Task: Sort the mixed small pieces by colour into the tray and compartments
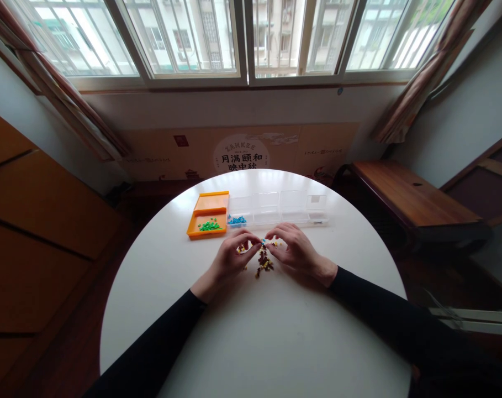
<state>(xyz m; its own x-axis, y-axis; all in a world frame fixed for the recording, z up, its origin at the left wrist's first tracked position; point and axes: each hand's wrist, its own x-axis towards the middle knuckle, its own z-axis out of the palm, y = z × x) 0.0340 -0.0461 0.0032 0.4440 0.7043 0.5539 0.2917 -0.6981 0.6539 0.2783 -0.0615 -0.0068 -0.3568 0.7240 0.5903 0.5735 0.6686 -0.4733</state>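
We've got our left hand (231,254) and right hand (294,249) curled in, fingertips meeting at a tiny blue piece (263,241); can't tell which one's gripping it. It's right by the brown and yellow pieces (264,262), nearer than the clear compartment box (267,219).

You hold a tiny light-blue piece (264,241) right of the orange box (206,234); brown and yellow pieces (265,262) lie loosely scattered right of that box, nearer you.

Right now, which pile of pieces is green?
The green pile sits in the orange box; the blue pile is in the clear box, the brown-yellow pile on the table.
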